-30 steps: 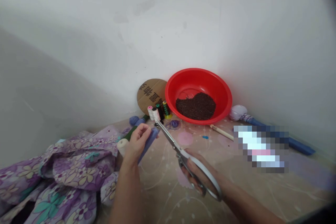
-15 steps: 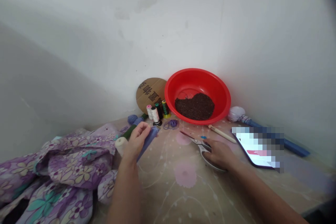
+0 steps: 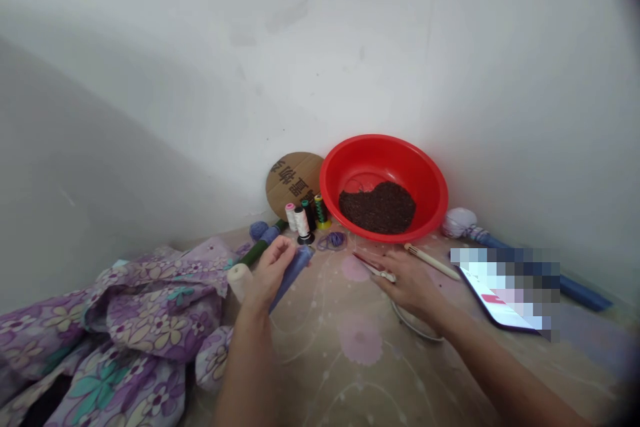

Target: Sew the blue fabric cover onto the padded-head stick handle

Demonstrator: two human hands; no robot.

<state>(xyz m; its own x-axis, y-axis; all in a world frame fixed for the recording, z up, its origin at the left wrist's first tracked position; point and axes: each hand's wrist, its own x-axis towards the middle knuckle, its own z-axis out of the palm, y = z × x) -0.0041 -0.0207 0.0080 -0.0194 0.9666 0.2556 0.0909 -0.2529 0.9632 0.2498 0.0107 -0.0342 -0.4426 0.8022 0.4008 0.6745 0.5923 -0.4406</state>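
Note:
My left hand [image 3: 273,267] is closed on a blue cloth-like strip [image 3: 294,272], pinched near its upper end, beside a cream thread cone [image 3: 240,278]. To the right, my right hand [image 3: 407,280] has its fingers stretched over the scissors [image 3: 384,274], whose blades point up and left; their handles are hidden beneath the hand. Just below it, a thin curved grey edge [image 3: 417,328] shows. A small coil of purple cord [image 3: 333,240] lies beyond and between the two hands.
A red basin [image 3: 327,203] with dark grains stands at the back, near several thread spools [image 3: 302,223] and a cardboard disc [image 3: 285,180]. Rightward lie a beige pen [image 3: 434,263], a phone [image 3: 500,300] and a white-headed blue stick [image 3: 585,291]. Flowered cloth [image 3: 155,307] is bunched left.
My right hand has moved forward from the scissors' handles, and its fingers now stretch over them. My left hand keeps hold of the blue strip. The view has shifted slightly.

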